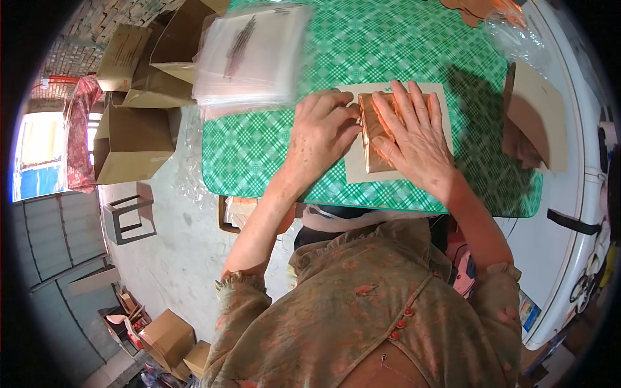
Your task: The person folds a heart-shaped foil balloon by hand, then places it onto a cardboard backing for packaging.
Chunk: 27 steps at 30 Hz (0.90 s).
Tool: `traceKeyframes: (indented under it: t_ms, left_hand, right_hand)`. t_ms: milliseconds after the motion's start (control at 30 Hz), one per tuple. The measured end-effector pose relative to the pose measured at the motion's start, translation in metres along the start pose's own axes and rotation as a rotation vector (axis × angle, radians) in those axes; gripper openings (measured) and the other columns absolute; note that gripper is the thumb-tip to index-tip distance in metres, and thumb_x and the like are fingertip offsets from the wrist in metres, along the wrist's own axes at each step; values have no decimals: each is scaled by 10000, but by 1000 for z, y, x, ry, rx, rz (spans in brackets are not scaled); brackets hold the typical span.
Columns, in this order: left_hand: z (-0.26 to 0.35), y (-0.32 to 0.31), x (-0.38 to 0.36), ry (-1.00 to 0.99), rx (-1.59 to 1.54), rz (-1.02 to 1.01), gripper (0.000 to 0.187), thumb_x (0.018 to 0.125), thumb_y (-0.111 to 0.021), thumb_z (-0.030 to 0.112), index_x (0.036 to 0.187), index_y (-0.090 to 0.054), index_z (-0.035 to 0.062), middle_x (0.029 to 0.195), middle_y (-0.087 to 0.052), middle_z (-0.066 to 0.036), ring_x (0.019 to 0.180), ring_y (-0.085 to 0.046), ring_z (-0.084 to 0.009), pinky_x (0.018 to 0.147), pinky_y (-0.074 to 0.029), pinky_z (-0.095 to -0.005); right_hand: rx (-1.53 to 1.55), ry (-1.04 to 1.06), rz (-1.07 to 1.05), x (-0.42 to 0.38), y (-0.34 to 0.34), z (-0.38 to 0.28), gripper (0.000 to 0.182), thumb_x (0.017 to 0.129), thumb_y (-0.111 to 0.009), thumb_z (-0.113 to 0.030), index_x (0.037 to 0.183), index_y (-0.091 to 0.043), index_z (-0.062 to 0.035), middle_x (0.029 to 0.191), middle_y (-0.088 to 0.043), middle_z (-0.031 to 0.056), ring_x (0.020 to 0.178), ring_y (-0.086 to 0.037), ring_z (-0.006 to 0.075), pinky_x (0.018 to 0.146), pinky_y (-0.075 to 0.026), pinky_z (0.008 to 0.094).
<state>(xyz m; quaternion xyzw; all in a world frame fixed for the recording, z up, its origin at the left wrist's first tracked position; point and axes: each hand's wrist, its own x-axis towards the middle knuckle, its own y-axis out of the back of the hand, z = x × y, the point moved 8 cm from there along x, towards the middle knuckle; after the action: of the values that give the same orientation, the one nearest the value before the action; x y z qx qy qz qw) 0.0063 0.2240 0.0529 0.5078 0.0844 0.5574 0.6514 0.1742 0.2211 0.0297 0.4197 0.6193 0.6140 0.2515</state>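
Observation:
A small stack of shiny copper-coloured foil sheets point(374, 155) lies on a beige card point(359, 173) near the table's front edge. My right hand point(417, 132) rests flat on the stack, fingers stretched and slightly apart, hiding much of its right side. At the stack's left edge is my left hand point(323, 129), its fingers curled and the thumb and fingertips pinched at the foil's rim. How much foil is between those fingertips is hidden.
A pile of clear plastic sleeves point(252, 58) lies at the table's back left. Beige card pieces point(540, 119) lean at the right, by a white appliance point(563, 213). Open cardboard boxes point(136, 139) and a grey stool point(129, 216) stand left of the green checked table point(375, 45).

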Motion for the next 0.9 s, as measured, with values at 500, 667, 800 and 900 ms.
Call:
traceKeyframes:
  t_ms: [500,667,800,900]
  left_hand:
    - [14,7,-20,-126,96,-3,317,883,-821,139,1195,-782,104,1317,-702,-35,1253,-623,-284,1072,-460,-475]
    - [17,5,-24,-133,158,-75,356,932,-785,194,1281,-763,127,1340,-690,-46,1300,-597,-299,1127,-439,-498]
    - [16,0,-26,-143,200,-128,396,971,-747,273,1343,-737,139,1400,-653,-60,1353,-555,-310,1170,-410,-513]
    - [16,-1,-26,-142,212,-153,430,985,-729,311,1382,-715,149,1439,-625,-63,1380,-530,-316,1189,-391,-521]
  right_hand:
    - [50,-20,-14,-1,-6,5,715,1079,-532,-527,1688,-335,-208,1732,-253,168,1618,-164,384,1296,-91,622]
    - [63,-21,-31,0,-6,5,709,1083,-532,-516,1690,-333,-209,1739,-235,167,1617,-161,380,1294,-85,627]
    - [47,-11,-44,0,-7,4,712,1082,-533,-516,1692,-330,-209,1741,-227,166,1619,-159,373,1287,-81,643]
    - [35,7,-36,-1,-8,4,722,1077,-537,-526,1694,-320,-222,1744,-228,153,1621,-157,366,1281,-81,664]
